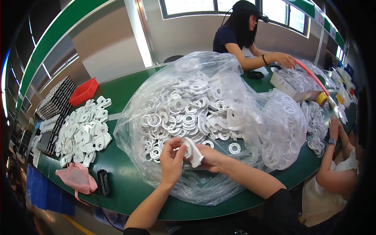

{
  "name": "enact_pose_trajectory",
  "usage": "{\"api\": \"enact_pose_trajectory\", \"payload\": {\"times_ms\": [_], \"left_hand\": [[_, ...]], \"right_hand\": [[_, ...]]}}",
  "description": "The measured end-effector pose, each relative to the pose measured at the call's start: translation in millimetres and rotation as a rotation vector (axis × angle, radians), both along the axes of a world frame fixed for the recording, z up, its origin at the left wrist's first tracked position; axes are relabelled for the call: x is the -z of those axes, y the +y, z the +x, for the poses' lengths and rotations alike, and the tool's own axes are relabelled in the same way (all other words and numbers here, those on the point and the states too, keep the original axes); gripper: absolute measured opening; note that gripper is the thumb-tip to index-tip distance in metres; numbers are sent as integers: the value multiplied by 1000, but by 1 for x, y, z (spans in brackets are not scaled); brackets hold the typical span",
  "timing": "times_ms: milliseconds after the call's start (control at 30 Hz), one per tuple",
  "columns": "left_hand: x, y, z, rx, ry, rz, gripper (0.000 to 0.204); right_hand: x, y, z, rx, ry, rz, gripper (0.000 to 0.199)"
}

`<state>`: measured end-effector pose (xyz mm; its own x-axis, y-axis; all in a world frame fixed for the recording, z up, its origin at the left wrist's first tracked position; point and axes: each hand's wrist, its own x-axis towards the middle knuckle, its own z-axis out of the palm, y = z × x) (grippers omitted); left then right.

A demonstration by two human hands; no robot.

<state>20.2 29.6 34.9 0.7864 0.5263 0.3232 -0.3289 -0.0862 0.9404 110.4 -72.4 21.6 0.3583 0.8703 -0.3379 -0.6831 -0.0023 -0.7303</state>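
Observation:
Both my hands meet around a white plastic part point(194, 156) with a ring-shaped end and a flat tapering arm. With bent fingers, my left hand point(171, 159) grips its ring side. My right hand point(211, 157) holds it from the other side, its fingertips partly hidden behind the part. Just beyond lies a large heap of loose white plastic rings point(188, 119) on an opened clear plastic bag point(131, 135). One ring point(234, 148) rests apart from the heap, to the right of my hands.
Left on the green table point(129, 203) are a pile of white parts point(84, 133), a red bin point(84, 92), stacked black trays point(58, 96), a pink pouch point(77, 178) and a black case point(103, 182). A filled clear bag point(284, 129) stands right. Two co-workers sit across and at right.

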Motion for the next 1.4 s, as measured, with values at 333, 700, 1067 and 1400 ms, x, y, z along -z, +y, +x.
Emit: {"api": "enact_pose_trajectory", "payload": {"times_ms": [333,700,1067,1400], "left_hand": [[-3,29,-4,217,54,-430,16],[-9,72,-10,40,-165,-920,38],[-25,80,-16,92,-226,-942,41],[-14,74,-12,113,-32,-836,24]], "right_hand": [[-22,-15,32,64,-1410,-255,17],[-19,-18,43,232,-1806,-119,17],[-20,27,17,39,-1886,-43,20],[-3,22,5,68,-1781,-235,14]]}}
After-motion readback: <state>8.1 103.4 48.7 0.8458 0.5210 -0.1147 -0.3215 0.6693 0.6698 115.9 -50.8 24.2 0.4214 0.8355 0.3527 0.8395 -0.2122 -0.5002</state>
